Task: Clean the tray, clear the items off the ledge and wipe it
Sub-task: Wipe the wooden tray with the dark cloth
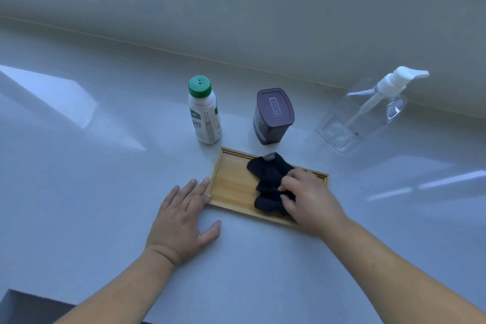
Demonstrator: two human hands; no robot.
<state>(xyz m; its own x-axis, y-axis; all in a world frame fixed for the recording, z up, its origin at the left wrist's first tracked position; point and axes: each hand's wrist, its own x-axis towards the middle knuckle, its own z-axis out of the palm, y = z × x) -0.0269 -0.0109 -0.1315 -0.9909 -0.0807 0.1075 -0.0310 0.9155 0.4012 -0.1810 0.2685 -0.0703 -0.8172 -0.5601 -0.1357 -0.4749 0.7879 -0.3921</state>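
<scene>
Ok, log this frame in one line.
step: wiping tray | right hand: pressing dark crumpled cloth on rectangular wooden tray | left hand: flat, bracing tray edge | ledge items: uncleared

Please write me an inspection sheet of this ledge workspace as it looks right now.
Surface: pale ledge, glossy, light reflections.
Job's things: wooden tray flat on ledge; dark cloth bunched on it.
Clutter: white bottle with green cap, brown Hershey's tub and clear pump dispenser upright behind the tray.
Hands: left hand flat on ledge, fingertips at tray's left edge; right hand pressing the cloth.
Cables: nothing seen.
Surroundings: beige wall; dark strip top right.
</scene>
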